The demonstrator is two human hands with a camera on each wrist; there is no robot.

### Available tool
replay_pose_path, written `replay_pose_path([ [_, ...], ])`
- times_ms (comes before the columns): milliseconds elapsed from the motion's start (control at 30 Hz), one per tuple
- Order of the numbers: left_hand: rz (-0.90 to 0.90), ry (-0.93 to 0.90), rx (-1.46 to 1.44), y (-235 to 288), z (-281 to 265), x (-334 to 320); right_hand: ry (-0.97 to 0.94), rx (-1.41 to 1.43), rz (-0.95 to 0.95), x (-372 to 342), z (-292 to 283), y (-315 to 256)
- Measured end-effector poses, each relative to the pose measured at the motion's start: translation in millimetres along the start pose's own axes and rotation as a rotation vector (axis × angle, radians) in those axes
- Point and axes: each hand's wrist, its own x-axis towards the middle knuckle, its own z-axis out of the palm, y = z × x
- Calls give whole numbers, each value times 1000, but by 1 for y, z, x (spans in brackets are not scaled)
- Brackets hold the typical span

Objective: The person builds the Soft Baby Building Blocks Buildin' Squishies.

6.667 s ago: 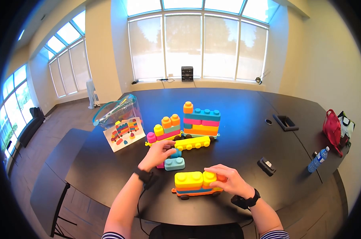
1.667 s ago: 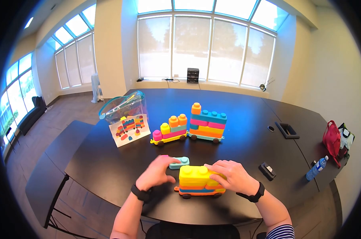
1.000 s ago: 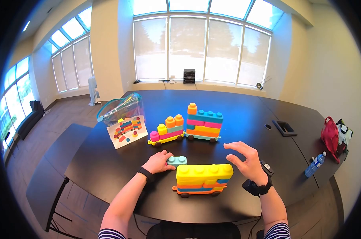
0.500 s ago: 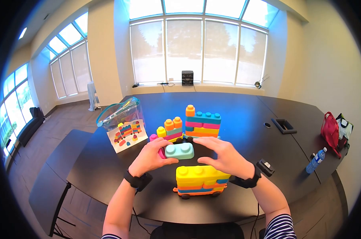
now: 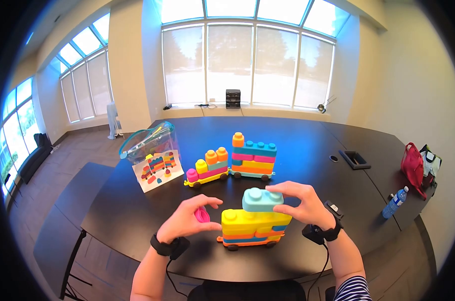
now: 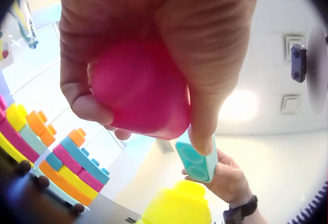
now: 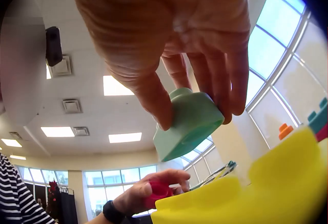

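My right hand [image 5: 302, 203] pinches a light turquoise two-stud toy block [image 5: 261, 199] between thumb and fingers, above the yellow top of a block wagon [image 5: 252, 228]. In the right wrist view the block [image 7: 187, 121] is tilted, its hollow underside showing over the yellow studs. My left hand [image 5: 185, 218] holds a pink toy block [image 5: 202, 214] left of the wagon. Up close in the left wrist view, the pink block [image 6: 141, 90] is gripped between thumb and curled fingers. The wagon stands on dark wheels, with yellow, orange and blue layers and an orange hitch at its left end.
Behind the hands stand two hitched block wagons, a low one [image 5: 207, 170] and a taller one [image 5: 253, 159]. A clear zip bag [image 5: 152, 143] with a picture card [image 5: 157, 170] is at the left. Toward the right lie a small black device [image 5: 334, 208] and a water bottle [image 5: 395, 202].
My left hand picked up the turquoise and pink blocks from the table. The turquoise block has passed to my right hand and moved right over the wagon; the pink one stays in my left.
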Motion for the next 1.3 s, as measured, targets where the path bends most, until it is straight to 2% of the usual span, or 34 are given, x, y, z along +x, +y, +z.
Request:
replay_pose_path([
  [300,-25,79,12,-10,40,-5,-10,-1,-20,-12,13,9],
  [733,-46,71,24,-6,34,-8,-20,-37,-60,-5,23,7],
  [900,-42,79,48,-7,33,-9,-88,-52,-93,-8,25,9],
  [1067,-114,90,-24,-7,35,-11,-85,-42,-64,-8,27,7],
  [1200,-59,121,58,-13,40,-17,-65,-52,-64,-10,31,7],
  [1233,-66,176,48,-11,41,-21,-58,-62,-63,-11,32,6],
  [1300,-77,281,30,-8,45,-32,108,-321,-258,-14,36,-3],
])
